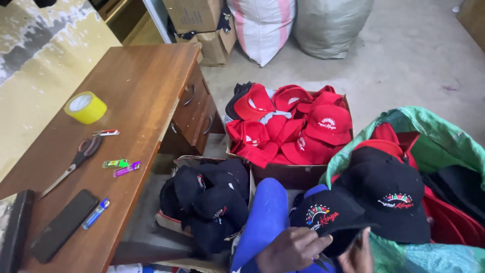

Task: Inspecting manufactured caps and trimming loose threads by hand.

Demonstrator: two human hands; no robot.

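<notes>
Single head cam, looking steeply down and forward from the wearer's position.

One view only, so no overlap with any other. Wide angle, a little tilted. Both hands sit at the bottom edge, very near the lens: left hand (293, 249), right hand (357, 254). Wooden desk (146, 76) runs along the left side, box of red caps (288, 121) sits mid-frame at middle range, sacks (331, 23) and concrete floor (419, 55) fill the far top. Green bag (439, 136) crowds the right edge.
</notes>
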